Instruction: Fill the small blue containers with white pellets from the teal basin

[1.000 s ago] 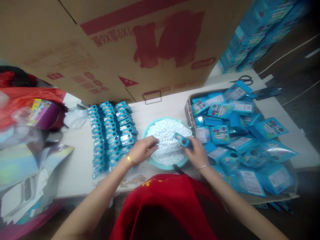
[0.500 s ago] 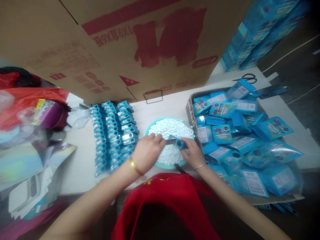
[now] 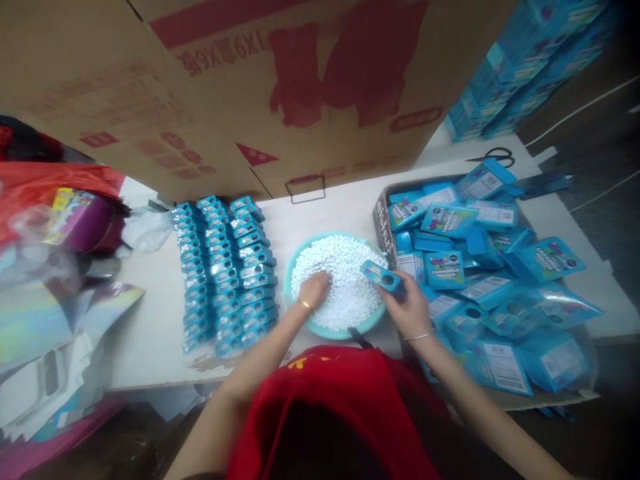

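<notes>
A light-blue bowl (image 3: pixel 289 283) full of small white pellets (image 3: pixel 345 260) stands on the table in front of me. My left hand (image 3: pixel 314 290) is in the bowl at its left side, fingers curled down against the pellets; whatever they grip is hidden. Over the bowl's right edge, my right hand (image 3: pixel 407 307) holds a small blue box (image 3: pixel 383 277), tilted, with a dark round spot on its narrow face. Left of the bowl stand rows of similar blue boxes (image 3: pixel 227 273). At right, a cardboard tray (image 3: pixel 384 223) is heaped with blue printed boxes (image 3: pixel 445 270).
A large brown carton (image 3: pixel 210 100) walls off the back. Scissors (image 3: pixel 500 157) lie behind the tray, near stacked blue packs (image 3: pixel 500 80) at the far right. Plastic bags and shiny sheets (image 3: pixel 100 307) crowd the left side of the white table (image 3: pixel 150 293).
My left hand has moved from beside the box down into the pellets on the left. My right hand has drawn the box slightly right, turning it. The view has shifted a little.
</notes>
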Demonstrator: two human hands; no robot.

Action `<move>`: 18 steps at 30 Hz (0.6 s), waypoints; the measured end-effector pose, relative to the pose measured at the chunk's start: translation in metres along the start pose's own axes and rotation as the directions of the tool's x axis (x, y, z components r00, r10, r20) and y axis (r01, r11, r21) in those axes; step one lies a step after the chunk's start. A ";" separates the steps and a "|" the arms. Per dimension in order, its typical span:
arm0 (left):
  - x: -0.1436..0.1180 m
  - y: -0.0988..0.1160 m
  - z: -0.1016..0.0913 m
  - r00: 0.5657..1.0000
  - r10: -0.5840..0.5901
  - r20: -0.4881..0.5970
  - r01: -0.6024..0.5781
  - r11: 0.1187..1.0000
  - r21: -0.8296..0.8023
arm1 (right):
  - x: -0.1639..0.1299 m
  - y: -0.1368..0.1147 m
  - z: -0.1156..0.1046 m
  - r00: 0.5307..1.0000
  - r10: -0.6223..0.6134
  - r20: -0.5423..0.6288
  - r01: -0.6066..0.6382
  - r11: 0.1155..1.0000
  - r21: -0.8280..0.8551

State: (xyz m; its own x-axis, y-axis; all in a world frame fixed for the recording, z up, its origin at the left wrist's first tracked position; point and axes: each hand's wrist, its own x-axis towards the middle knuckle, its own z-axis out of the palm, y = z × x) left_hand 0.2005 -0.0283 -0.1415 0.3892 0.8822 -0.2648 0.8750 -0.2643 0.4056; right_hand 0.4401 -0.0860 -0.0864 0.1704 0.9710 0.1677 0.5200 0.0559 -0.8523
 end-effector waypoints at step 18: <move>-0.056 0.067 -0.155 0.951 0.298 0.086 -0.307 0.943 0.128 | -0.002 -0.003 0.025 0.913 -0.369 0.175 0.394 0.909 -0.137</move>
State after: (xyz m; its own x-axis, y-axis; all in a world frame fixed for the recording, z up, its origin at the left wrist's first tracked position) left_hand 0.1926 -0.0348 0.0364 0.6556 0.7264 -0.2065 0.7425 -0.5701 0.3518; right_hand 0.4174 -0.0820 -0.0959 -0.1827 0.9064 0.3808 0.6544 0.4011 -0.6409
